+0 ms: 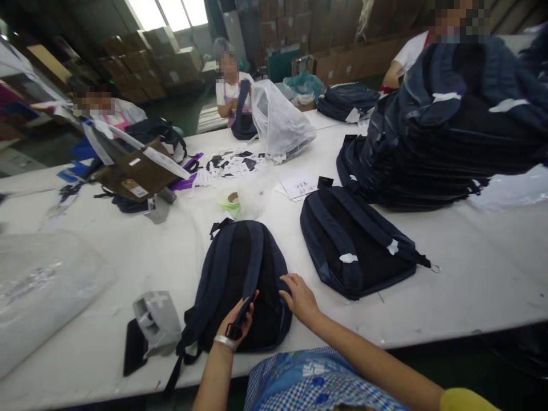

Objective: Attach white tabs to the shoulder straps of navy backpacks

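Observation:
A dark navy backpack (pixel 240 274) lies back-side up on the white table (pixel 471 268) right in front of me. My left hand (pixel 237 322) is closed around the lower end of one of its shoulder straps, near the buckle. My right hand (pixel 299 297) rests on the pack's right edge, fingers curled over the fabric. A second navy backpack (pixel 355 240) lies flat to the right, white tags on its straps.
A tall stack of navy backpacks (pixel 449 125) fills the right back. A grey tape dispenser (pixel 156 319) sits left of my pack, clear plastic bags (pixel 43 285) at far left. Green tape roll (pixel 231 202), paper tags (pixel 235 162), white bag (pixel 278 120). Three people work at the far side.

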The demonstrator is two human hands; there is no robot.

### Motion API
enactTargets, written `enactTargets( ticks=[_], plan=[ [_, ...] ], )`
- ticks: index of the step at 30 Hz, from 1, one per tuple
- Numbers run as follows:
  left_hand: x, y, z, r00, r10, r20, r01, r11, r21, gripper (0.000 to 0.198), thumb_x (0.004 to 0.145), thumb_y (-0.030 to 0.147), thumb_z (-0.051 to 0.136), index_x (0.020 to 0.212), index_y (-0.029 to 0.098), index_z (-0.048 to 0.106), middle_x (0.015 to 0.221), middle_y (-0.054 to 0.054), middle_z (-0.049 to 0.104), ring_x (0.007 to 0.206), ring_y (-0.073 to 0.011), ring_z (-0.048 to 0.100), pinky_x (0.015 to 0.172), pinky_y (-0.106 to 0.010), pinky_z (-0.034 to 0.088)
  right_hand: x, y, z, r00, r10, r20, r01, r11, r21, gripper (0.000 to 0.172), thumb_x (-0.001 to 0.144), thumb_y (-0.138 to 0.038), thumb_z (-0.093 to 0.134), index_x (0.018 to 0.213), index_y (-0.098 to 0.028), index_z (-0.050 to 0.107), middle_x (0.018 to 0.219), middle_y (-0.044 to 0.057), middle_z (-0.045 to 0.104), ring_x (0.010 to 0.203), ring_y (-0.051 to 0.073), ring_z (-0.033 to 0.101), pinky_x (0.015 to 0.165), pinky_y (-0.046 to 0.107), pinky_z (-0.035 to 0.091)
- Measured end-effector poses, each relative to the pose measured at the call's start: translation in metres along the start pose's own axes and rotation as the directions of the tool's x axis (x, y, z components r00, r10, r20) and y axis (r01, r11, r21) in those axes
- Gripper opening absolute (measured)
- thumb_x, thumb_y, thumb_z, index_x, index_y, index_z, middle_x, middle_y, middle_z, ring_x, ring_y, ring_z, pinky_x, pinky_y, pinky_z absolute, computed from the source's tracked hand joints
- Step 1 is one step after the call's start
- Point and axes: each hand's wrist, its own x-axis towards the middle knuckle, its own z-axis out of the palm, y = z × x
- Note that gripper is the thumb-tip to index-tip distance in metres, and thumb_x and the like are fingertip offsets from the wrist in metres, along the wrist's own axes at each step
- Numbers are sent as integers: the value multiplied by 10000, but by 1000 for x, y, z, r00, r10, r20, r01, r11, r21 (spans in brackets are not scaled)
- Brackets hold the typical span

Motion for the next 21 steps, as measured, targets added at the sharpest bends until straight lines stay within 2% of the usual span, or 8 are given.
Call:
enactTargets(
  ticks=[2, 5, 7, 9, 13, 17, 21],
  plan=[
    [1, -9, 9, 998, 40, -53, -35, 995, 96, 439, 914, 136, 484, 1343, 225, 453, 1264, -90, 607, 716, -86, 672, 520, -144, 521, 15, -12, 3, 987, -61, 145, 50, 996, 79, 345, 862, -298, 565, 1205, -264, 570, 1174, 57, 599, 1030, 191, 580, 908, 298, 438],
    [9, -30, 19, 986, 129, -108, -104, 971, 216, 365, 837, 135, 614, 1196, 196, 587, 1184, -87, 654, 697, -97, 674, 499, -148, 514, 45, -18, 20, 949, -24, 314, -20, 991, 134, 303, 764, -272, 659, 1064, -229, 666, 985, 39, 684, 863, 183, 636, 753, 252, 463],
    [18, -48, 21, 961, 236, -145, -186, 937, 296, 284, 800, 168, 671, 1081, 142, 645, 1059, -109, 701, 705, -126, 683, 519, -164, 521, 62, -14, 32, 938, 3, 347, -55, 989, 139, 179, 721, -216, 668, 891, -190, 716, 830, 38, 710, 804, 194, 651, 692, 242, 458],
    [30, -68, 21, 919, 348, -188, -259, 889, 377, 262, 766, 214, 715, 1003, 114, 667, 904, -113, 729, 691, -153, 689, 534, -186, 525, 73, -6, 41, 931, 21, 365, -85, 984, 159, 112, 709, -206, 666, 796, -164, 724, 767, 48, 717, 764, 202, 659, 656, 242, 459],
    [54, -94, 16, 857, 441, -267, -301, 848, 436, 291, 678, 275, 790, 898, 122, 675, 628, -37, 695, 543, -149, 656, 470, -191, 491, 80, 5, 47, 926, 17, 377, -111, 967, 229, 157, 717, -254, 665, 815, -151, 731, 759, 47, 728, 754, 211, 666, 638, 256, 488],
    [63, -96, 12, 833, 465, -301, -305, 839, 451, 265, 635, 265, 815, 820, 129, 684, 580, -24, 684, 542, -156, 659, 493, -201, 506, 71, 21, 31, 937, 35, 347, -135, 954, 269, 268, 797, -290, 572, 989, -157, 703, 812, 26, 730, 731, 183, 676, 618, 261, 530],
    [64, -94, 12, 832, 470, -296, -316, 839, 442, 206, 668, 213, 792, 826, 131, 688, 694, -60, 728, 628, -167, 690, 591, -228, 546, 35, 64, -24, 968, 141, 206, -178, 969, 170, 341, 886, -311, 436, 1097, -146, 647, 912, 69, 713, 776, 183, 683, 684, 289, 543]
  ],
)
